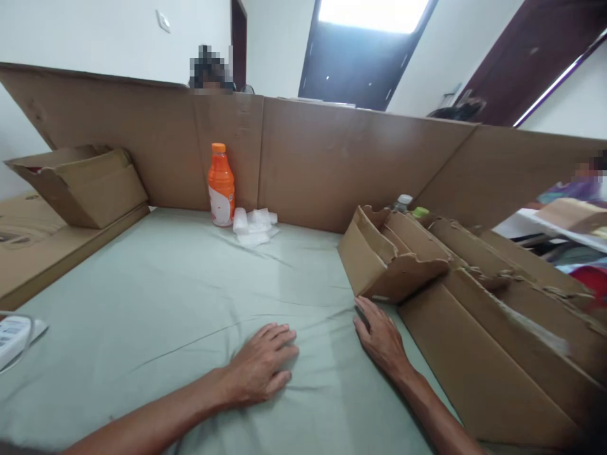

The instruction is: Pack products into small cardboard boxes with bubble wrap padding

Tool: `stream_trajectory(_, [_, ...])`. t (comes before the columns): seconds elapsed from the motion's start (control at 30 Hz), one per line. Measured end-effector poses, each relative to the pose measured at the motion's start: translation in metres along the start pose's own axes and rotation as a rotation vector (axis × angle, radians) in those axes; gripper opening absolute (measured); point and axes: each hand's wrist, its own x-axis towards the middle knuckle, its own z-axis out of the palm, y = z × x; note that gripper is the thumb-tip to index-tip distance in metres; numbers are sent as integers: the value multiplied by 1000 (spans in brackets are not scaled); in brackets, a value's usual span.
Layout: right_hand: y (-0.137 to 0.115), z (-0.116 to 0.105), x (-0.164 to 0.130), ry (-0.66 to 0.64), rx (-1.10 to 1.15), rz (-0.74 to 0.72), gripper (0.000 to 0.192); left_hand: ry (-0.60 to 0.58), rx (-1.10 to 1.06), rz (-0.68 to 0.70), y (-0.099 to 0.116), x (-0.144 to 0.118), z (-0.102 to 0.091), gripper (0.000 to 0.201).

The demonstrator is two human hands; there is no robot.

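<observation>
My left hand (263, 363) lies palm down on the pale green tablecloth (175, 278), fingers apart and holding nothing. To its right, my right hand (380, 336) also rests on the cloth with its fingers stretched out. Its fingertips are close to the near bottom corner of a small open cardboard box (403, 278); whether they touch it I cannot tell. Further back stands an orange bottle (221, 186) with an orange cap, upright. Beside the bottle's base is a small heap of translucent white plastic pieces (256, 225).
Several larger open cardboard boxes (478, 366) line the right side. A cardboard wall (332, 164) closes off the back. At the left are another cardboard box (102, 189) and a white power strip (16, 338). Bottle tops (420, 213) show behind the right boxes. A person's head (210, 71) appears beyond the wall.
</observation>
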Motion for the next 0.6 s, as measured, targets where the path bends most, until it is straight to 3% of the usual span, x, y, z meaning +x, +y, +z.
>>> stream_trajectory(0.1, [-3,2,15,18,40,72,54,28,-27,-19,-7,-19,-6,46])
stream_trajectory(0.17, [-5,11,21,24,39,46,51,36,-36,-11,-10,-30,-11,45])
stream_trajectory(0.3, [-25,44,26,7,-7,-212,41,65,-31,36,-28,-53,-27,38])
stream_trajectory(0.37, [-45,57,23,8,-43,-291,41,183,-14,-24,-46,-66,-41,31])
stream_trajectory(0.47, [-72,65,18,15,-85,-336,43,470,74,-269,-88,-83,-82,33])
stream_trajectory(0.53, [-78,66,17,24,-94,-354,42,621,133,-409,-124,-91,-128,39])
stream_trajectory(0.6, [-74,67,18,41,-93,-370,41,776,210,-534,-160,-97,-185,46])
